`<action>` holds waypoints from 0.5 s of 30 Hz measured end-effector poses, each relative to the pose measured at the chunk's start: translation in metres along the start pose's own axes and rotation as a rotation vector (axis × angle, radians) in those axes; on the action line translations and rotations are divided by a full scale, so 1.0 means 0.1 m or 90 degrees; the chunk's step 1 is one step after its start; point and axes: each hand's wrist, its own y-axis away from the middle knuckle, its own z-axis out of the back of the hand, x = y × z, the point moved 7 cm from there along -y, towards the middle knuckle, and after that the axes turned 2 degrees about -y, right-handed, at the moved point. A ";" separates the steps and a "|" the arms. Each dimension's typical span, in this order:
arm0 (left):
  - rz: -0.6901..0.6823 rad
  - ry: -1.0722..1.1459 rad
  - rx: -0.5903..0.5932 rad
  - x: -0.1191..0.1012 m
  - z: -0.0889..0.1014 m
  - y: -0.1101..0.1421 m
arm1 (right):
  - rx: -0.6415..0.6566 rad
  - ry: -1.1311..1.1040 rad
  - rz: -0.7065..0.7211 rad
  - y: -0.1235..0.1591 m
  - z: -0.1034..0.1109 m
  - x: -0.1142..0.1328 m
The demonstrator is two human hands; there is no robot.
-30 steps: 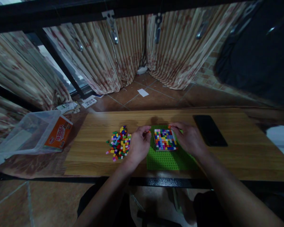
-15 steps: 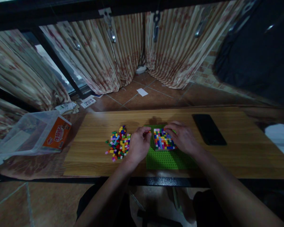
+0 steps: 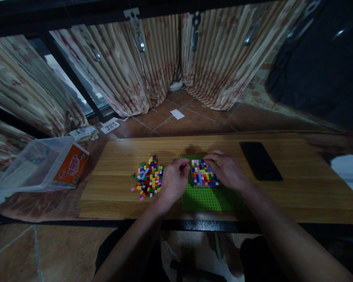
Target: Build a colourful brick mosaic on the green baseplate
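Note:
My left hand point(image 3: 175, 178) is closed in a pinch around a small orange toy brick point(image 3: 187, 165), just left of a square block of many-coloured bricks point(image 3: 204, 174). This block sits on a green studded baseplate point(image 3: 207, 200). Over the block's far right part, my right hand point(image 3: 228, 169) has its thumb and fingers pinched together at the surface. An orange brick showed in those fingers a second ago; the fingertips now hide it. To the left of my left hand lies a loose pile of small coloured bricks point(image 3: 148, 179) on the wooden table.
A black phone point(image 3: 261, 161) lies on the table point(image 3: 308, 184) to the right. Off the table's left end stands a clear plastic bin point(image 3: 37, 166) with an orange label. White paper point(image 3: 349, 172) is at the far right. Curtains point(image 3: 153, 66) hang beyond the table.
My right hand has moved left and inward, from beside the block's far right corner to over its far edge. The left hand has stayed nearly still, keeping its brick.

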 end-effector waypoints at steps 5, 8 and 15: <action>-0.002 -0.002 0.009 0.02 -0.03 0.00 | -0.002 -0.018 0.025 -0.01 0.01 0.00; -0.004 0.003 0.009 0.04 -0.04 0.01 | 0.003 -0.033 0.013 -0.02 0.01 -0.02; 0.001 0.015 0.008 0.06 -0.06 0.00 | 0.002 -0.055 0.007 -0.03 0.01 -0.01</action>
